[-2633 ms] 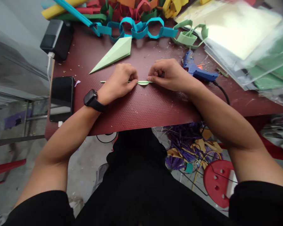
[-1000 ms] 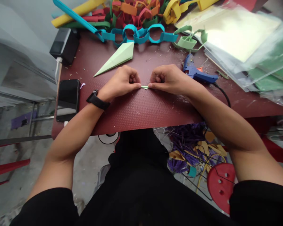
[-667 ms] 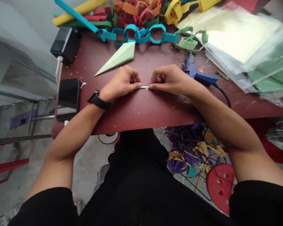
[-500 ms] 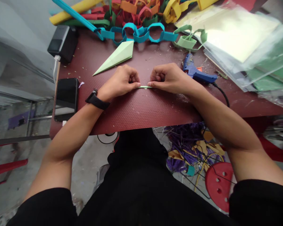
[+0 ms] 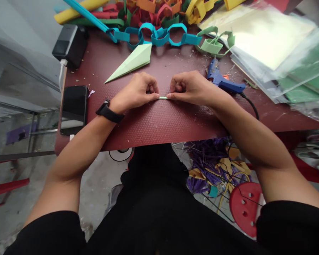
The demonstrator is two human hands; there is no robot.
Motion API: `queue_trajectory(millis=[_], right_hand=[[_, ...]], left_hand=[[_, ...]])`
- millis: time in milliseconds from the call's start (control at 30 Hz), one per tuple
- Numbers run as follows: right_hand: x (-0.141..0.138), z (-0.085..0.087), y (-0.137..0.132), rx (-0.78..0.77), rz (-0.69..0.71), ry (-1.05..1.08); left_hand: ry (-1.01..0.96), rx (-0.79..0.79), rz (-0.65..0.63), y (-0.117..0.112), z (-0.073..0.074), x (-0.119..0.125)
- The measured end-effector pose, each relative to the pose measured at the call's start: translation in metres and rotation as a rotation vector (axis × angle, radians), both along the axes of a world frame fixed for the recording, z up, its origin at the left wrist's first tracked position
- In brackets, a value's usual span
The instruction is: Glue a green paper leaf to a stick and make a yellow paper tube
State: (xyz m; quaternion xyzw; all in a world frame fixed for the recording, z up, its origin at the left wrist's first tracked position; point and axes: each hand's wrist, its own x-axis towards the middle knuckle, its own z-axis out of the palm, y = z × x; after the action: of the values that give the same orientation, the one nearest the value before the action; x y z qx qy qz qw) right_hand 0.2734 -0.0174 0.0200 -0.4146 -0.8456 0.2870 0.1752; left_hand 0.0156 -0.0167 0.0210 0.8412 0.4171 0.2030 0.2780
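A: Hands closing in on each other now. Left hand (image 5: 135,92) and right hand (image 5: 190,88) both rest on the maroon table (image 5: 159,122), and only a short bit of the pale green paper strip (image 5: 163,97) shows between them.

B: Much less than a couple of seconds back. Then a long stretch ran out past the left fist, with a wider leaf-shaped bulge in the middle. Now that tail is gone from sight and the visible piece looks like a thin, tight stick.

A: So the paper seems to be getting rolled or creased narrower, and the hands have crept inward along it. That's a reading, not a certainty.

B: Fingers?

A: Curled on both sides, thumb and forefinger pinching the strip at each end, the tips nearly meeting. The strip lies flat against the tabletop, right in the gap.

B: And the surface?

A: Fine embossed weave, matte, peppered with tiny paper scraps. Just behind the left hand lies a folded light green paper cone (image 5: 130,63), long and sharply pointed, with crisp edges.

B: Further back?

A: A teal paper chain (image 5: 159,34) of angular links, then a tangle of red, orange and yellow loops. A blue glue gun (image 5: 222,80) sits just beside the right wrist, cord trailing off the edge. A glossy black phone (image 5: 73,109) lies at the left, and plastic-sleeved paper sheets (image 5: 276,42) are stacked on the right.
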Motion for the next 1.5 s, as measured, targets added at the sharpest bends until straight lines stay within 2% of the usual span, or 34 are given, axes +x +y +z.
queue_trajectory(millis=[567,800,1100,1333,1500], right_hand=[[-0.001,0.002,-0.007,-0.013,0.019,0.06],[-0.007,0.005,-0.011,-0.072,-0.036,0.106],[-0.007,-0.002,-0.011,-0.045,-0.025,0.097],[-0.009,-0.004,-0.011,-0.03,-0.032,0.087],[-0.008,-0.004,-0.01,-0.011,-0.019,0.088]], left_hand=[[-0.016,-0.012,-0.025,-0.003,-0.001,0.002],[-0.032,-0.045,-0.032,-0.005,-0.001,0.003],[-0.004,-0.059,-0.071,-0.005,0.01,-0.01],[0.033,-0.008,-0.07,-0.005,0.007,-0.01],[0.068,0.003,-0.097,-0.008,0.011,-0.01]])
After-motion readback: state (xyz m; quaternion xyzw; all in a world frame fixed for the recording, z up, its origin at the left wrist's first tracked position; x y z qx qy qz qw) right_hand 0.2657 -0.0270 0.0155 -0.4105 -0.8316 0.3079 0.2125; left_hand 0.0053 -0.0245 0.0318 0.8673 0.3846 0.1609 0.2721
